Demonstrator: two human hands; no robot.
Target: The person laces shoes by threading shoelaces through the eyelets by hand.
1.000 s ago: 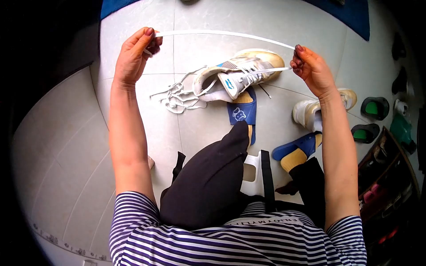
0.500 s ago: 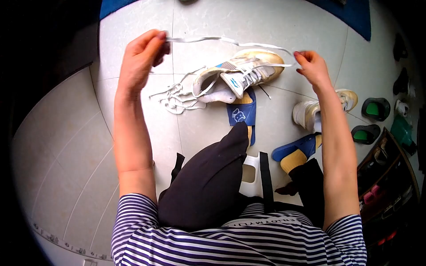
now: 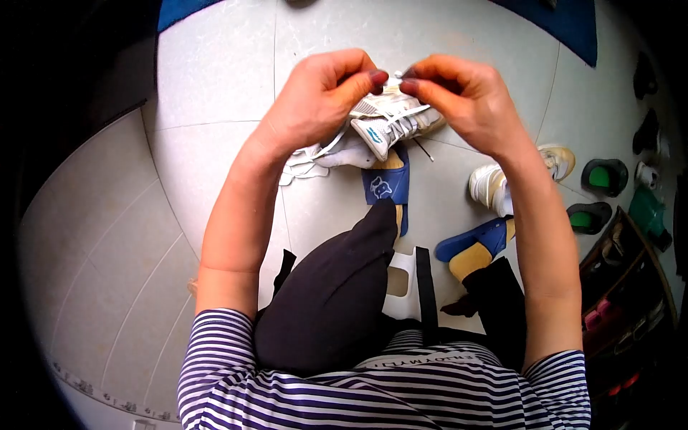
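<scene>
My left hand and my right hand are close together above a white sneaker, fingertips a short gap apart. Each hand is closed in a pinch on a white shoelace, of which only small bits show at the fingertips. The lace runs down to the sneaker's eyelets, and the tongue stands up with a blue logo. My hands hide part of the shoe's toe and opening. Loose white laces lie on the floor at the shoe's left, partly behind my left forearm.
Blue slippers are on the feet below the sneaker. A second white sneaker sits behind my right forearm. Black and green slippers and a shoe rack are at the right. Blue mats lie at the top.
My hands have come together from wide apart, the left moving right and the right moving slightly left. The lace stretched between them is no longer spread out.
</scene>
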